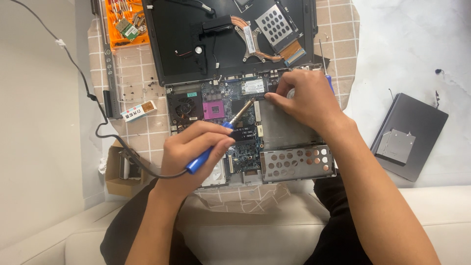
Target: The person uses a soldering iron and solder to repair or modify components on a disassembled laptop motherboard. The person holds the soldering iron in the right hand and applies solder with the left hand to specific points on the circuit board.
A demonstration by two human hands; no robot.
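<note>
Head view, looking down on an opened laptop motherboard (230,122). Left hand (194,154) clenched around blue-handled soldering iron (216,142), metal tip resting near board centre beside pink square socket (214,110). Right hand (306,98) pinching a small part at board's upper edge, blue-handled screwdriver (327,78) tucked behind fingers. White rectangular labelled box (139,111) left of board; orange parts tray (128,23) at upper left; grey drive (408,135) at right.

a home repair spot — an opened laptop (245,122) and orange parts tray (128,23) beside a pale sofa (431,216).
</note>
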